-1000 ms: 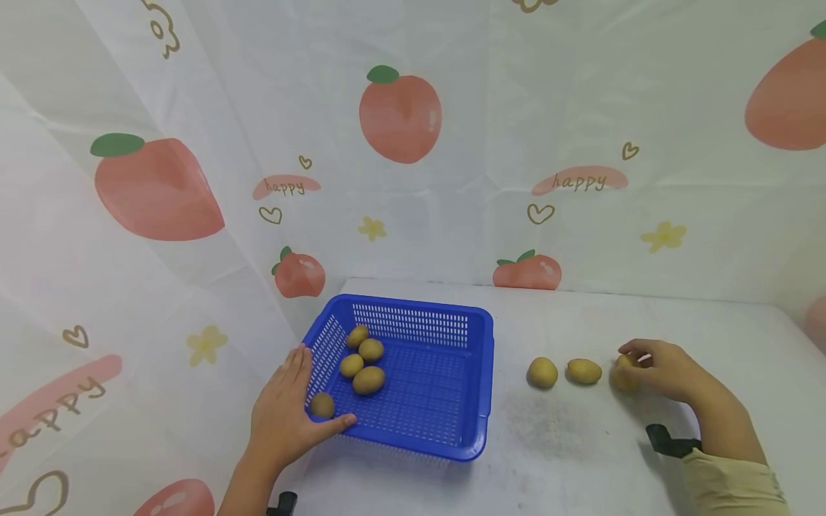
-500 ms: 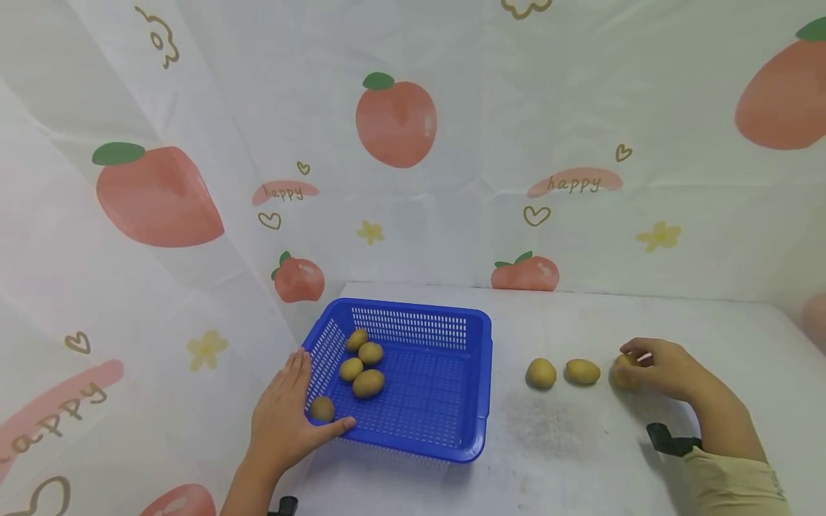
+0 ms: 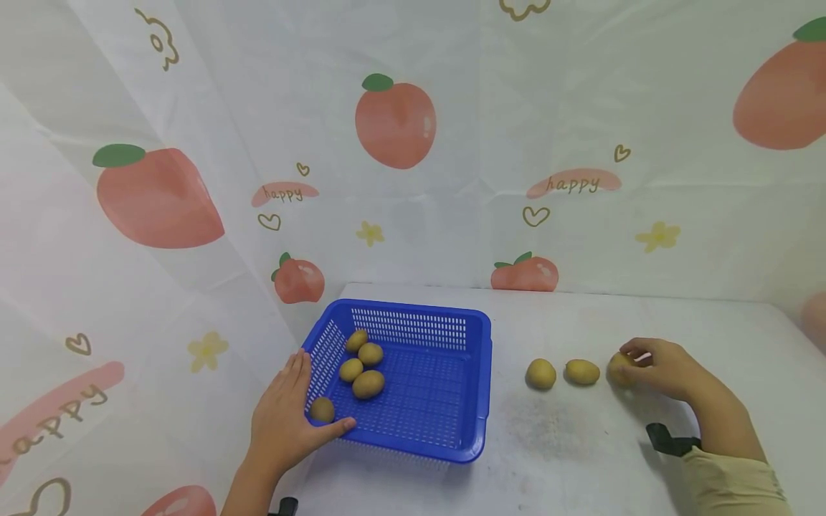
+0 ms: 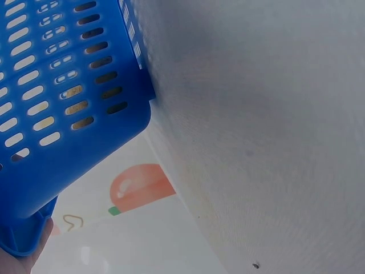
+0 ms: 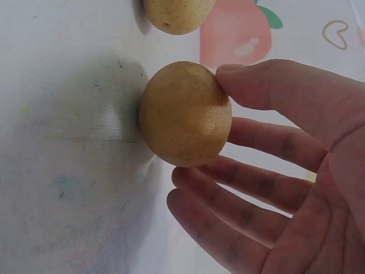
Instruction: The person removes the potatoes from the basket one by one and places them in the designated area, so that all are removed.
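Note:
My right hand [image 3: 665,369] holds a round yellow-brown potato [image 5: 183,114] at the right of the table. In the right wrist view, the thumb touches its upper side and the fingers curl behind and below it. Two more potatoes, one rounder [image 3: 540,374] and one longer [image 3: 582,372], lie in a row to its left. A blue plastic basket [image 3: 484,401] stands left of them, with several potatoes [image 3: 368,385] along its left side. On the basket's left front corner rests my left hand [image 3: 284,416], fingers straight along the left rim and thumb over the front rim.
The white table [image 3: 568,466] ends at the back against a white curtain [image 3: 452,215] printed with fruit. The curtain also runs down the left side, close to the basket. A dark camera mount [image 3: 671,441] sits at the right wrist.
The head view has tilted slightly. The potato at my right hand has shifted a little left. My left hand stays on the basket.

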Tool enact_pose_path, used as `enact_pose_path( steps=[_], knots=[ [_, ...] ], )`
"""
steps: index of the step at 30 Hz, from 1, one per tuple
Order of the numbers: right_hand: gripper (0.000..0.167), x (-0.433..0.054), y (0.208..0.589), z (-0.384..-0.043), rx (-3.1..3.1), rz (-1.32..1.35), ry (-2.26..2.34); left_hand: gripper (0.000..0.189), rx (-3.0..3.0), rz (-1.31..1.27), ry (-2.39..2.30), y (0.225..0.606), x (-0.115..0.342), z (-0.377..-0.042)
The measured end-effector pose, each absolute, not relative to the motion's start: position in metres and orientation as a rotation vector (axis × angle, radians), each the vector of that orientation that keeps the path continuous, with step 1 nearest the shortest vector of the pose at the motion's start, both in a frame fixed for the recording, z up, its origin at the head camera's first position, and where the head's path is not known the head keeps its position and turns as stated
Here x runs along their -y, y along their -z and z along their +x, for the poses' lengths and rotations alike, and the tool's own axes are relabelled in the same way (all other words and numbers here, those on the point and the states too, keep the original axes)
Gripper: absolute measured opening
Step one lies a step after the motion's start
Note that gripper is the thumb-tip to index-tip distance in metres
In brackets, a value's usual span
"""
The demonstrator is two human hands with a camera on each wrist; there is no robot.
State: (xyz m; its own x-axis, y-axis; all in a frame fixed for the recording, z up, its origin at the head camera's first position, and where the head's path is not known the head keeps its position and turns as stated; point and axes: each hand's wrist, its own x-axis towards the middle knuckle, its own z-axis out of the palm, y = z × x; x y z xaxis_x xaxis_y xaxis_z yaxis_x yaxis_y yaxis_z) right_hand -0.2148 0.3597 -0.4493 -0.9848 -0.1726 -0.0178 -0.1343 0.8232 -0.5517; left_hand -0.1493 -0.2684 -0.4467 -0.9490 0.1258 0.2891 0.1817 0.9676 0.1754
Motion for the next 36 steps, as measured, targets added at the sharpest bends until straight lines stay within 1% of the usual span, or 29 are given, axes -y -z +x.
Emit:
enact_pose_path(
  steps=[17,36],
  knots=[
    [0.041,-0.3583,0.4490,-0.2148,-2.909,-0.202,0.888,0.139,2.828,-0.239,0.281,0.4449,0.2678,-0.1496],
    [0.041,-0.3593,0.4458,-0.2145,-2.927,-0.221,0.875,0.138,2.831,-0.233,0.265,0.4454,0.2672,-0.1493]
  ],
)
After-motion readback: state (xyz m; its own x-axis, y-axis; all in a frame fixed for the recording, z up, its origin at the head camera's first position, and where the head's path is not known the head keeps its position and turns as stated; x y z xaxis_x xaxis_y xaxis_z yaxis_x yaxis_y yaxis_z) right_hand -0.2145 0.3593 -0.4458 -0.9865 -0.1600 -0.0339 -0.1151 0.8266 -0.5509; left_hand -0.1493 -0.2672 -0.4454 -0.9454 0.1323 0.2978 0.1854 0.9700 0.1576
